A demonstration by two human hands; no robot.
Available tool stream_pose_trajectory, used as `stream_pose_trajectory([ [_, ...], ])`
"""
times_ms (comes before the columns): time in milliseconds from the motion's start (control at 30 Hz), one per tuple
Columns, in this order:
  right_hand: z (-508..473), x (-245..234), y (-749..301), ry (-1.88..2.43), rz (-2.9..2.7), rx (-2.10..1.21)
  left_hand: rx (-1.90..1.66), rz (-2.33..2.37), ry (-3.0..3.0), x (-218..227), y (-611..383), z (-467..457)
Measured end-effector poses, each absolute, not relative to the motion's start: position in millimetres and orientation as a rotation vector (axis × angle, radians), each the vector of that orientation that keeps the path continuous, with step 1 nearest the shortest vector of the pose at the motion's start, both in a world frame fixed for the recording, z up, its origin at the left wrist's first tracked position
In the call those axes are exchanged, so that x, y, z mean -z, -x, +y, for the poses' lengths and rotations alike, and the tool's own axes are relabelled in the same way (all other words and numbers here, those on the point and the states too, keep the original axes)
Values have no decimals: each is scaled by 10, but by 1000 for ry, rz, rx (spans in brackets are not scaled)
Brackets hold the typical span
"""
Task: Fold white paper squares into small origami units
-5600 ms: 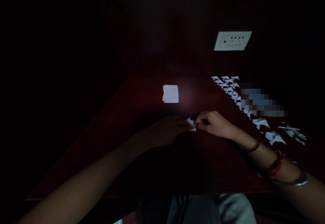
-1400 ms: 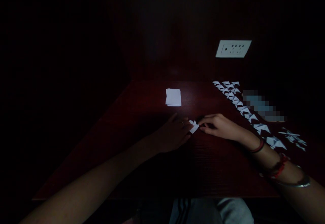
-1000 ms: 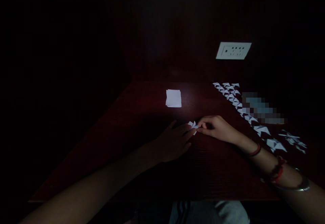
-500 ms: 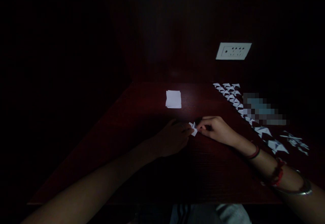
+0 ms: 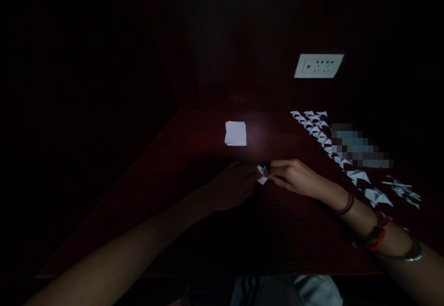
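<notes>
A small piece of folded white paper (image 5: 262,180) lies low over the dark red table (image 5: 194,153), between my two hands. My left hand (image 5: 234,185) reaches in from the left, its fingertips pressing the paper's left side. From the right, my right hand (image 5: 291,176) pinches the paper's upright flap between thumb and fingers. Part of the paper is hidden by the fingertips. Beyond the hands sits a stack of white paper squares (image 5: 236,134).
Several folded white paper pieces (image 5: 357,176) run in rows along the right side. Thin white paper scraps (image 5: 402,190) lie nearer, at the far right. A blurred-out bluish object (image 5: 360,146) is beside the rows. A wall socket (image 5: 319,66) is above the table.
My right fingers have closed in on the paper's flap, which now stands differently. The left hand keeps its hold. The whole view has shifted slightly.
</notes>
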State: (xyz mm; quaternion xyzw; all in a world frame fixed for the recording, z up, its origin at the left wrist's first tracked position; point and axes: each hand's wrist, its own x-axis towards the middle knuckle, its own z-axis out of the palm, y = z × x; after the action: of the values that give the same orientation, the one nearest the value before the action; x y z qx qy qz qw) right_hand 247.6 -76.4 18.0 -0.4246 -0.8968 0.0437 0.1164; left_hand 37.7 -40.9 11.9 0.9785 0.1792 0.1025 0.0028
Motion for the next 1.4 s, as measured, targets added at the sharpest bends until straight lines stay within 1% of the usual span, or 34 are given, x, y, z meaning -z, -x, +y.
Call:
stream_pose_trajectory([
  [200,-788,-169,-2476,1192,-2642,-134,-298,561,-3095,-104,-394,-389],
  [433,-797,-281,-2485,1110,-2555,-357,-262,564,-3149,-89,-379,-380],
  [600,-763,-304,-2554,1163,-2483,-312,-266,530,-3177,-80,-375,-375],
  [967,-818,-314,-2497,1134,-2574,-449,-297,551,-3170,-93,-394,-394],
  [1400,-801,-242,-2518,1177,-2611,-245,-284,540,-3161,-82,-395,-379],
])
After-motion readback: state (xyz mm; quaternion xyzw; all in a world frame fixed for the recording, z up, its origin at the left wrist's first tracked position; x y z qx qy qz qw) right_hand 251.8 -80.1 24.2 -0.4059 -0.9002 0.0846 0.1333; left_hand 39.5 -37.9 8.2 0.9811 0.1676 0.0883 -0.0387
